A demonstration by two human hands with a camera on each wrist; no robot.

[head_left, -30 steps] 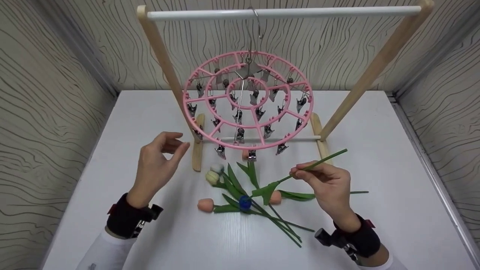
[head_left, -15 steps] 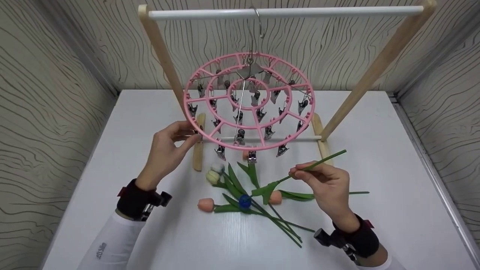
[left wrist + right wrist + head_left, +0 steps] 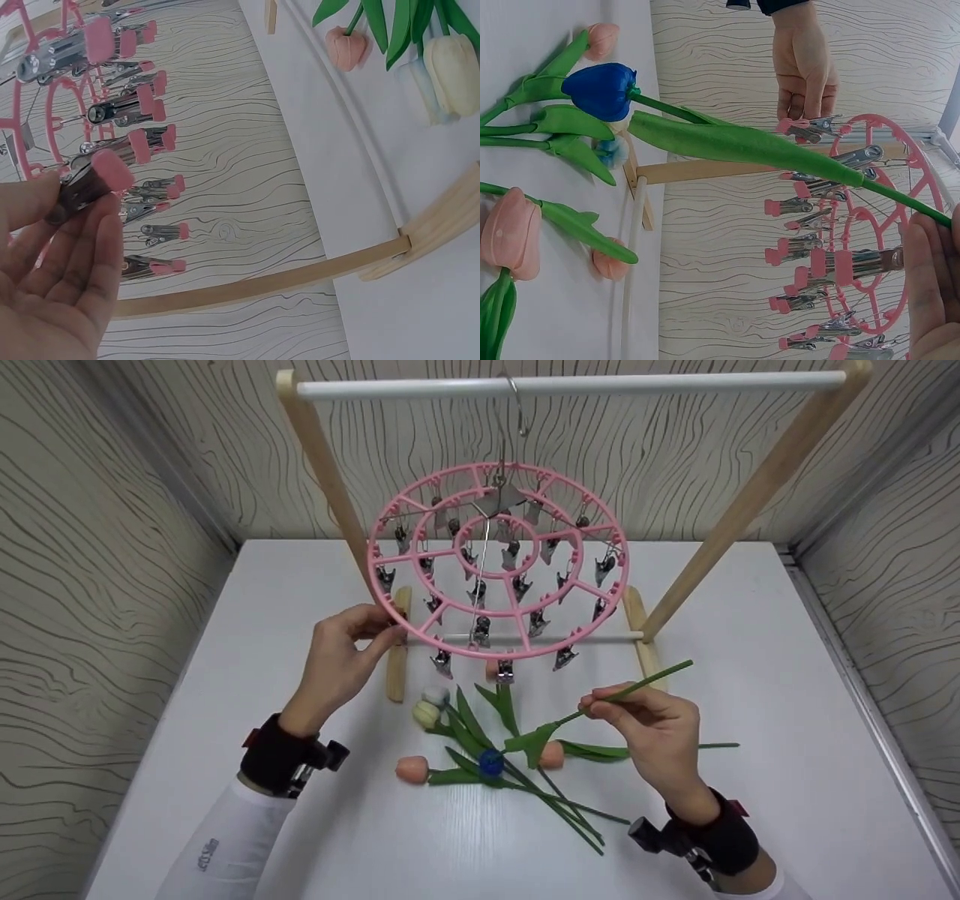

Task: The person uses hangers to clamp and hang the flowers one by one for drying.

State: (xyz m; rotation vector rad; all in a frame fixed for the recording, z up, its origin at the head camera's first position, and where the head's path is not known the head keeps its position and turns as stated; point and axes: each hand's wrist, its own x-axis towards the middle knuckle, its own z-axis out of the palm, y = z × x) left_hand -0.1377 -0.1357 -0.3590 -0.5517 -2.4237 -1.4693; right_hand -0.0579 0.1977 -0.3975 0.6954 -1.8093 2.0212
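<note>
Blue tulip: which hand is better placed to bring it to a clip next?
Probably the right hand: it holds the blue tulip by its green stem, while the left hand pinches a pink-tipped clip on the pink hanger.

Both arms out in front, well apart! The left forearm (image 3: 229,829), white-sleeved, slants forward and inward, and the left hand (image 3: 337,660) reaches the farther ahead of the two, thumb set against bent fingers (image 3: 106,255) in a pinch. Across to the right hand (image 3: 660,731), nearer the body: thumb and forefinger pinching too, the right wrist (image 3: 697,801) angled inward, the right forearm (image 3: 757,874) mostly out of view.
</note>
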